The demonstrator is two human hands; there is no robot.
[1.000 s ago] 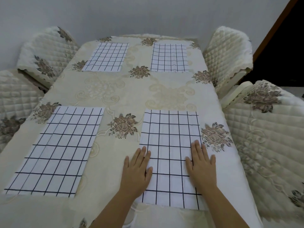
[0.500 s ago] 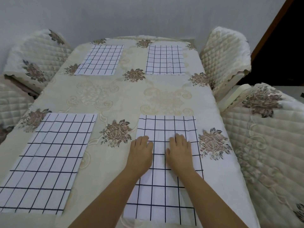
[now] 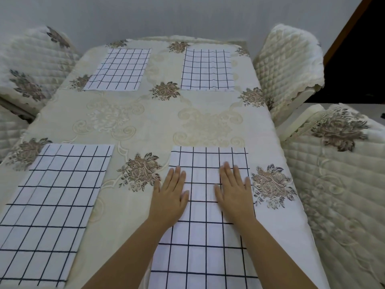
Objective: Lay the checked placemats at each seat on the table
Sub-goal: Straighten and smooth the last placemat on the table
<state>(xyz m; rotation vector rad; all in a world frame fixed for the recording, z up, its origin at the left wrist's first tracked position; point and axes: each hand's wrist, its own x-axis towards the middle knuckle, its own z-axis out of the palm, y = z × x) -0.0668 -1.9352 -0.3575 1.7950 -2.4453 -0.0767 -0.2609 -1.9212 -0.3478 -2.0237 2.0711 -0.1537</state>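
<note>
Several white placemats with a dark check lie flat on the cream floral tablecloth [image 3: 158,122]. The near right placemat [image 3: 206,247] has both my hands on it. My left hand [image 3: 170,197] lies flat with straight fingers over its left edge, partly on the cloth. My right hand [image 3: 234,192] presses flat near its right edge. The near left placemat [image 3: 52,201], far left placemat [image 3: 120,69] and far right placemat [image 3: 207,69] lie untouched.
Quilted cream chairs stand round the table: two on the right [image 3: 289,65] [image 3: 337,174] and two on the left [image 3: 33,65] [image 3: 10,130]. A grey wall rises behind the far end. A dark doorway [image 3: 358,59] opens at the upper right.
Both hands slid up the near right placemat from its near end, came together at the middle, and have now spread apart toward its two side edges.
</note>
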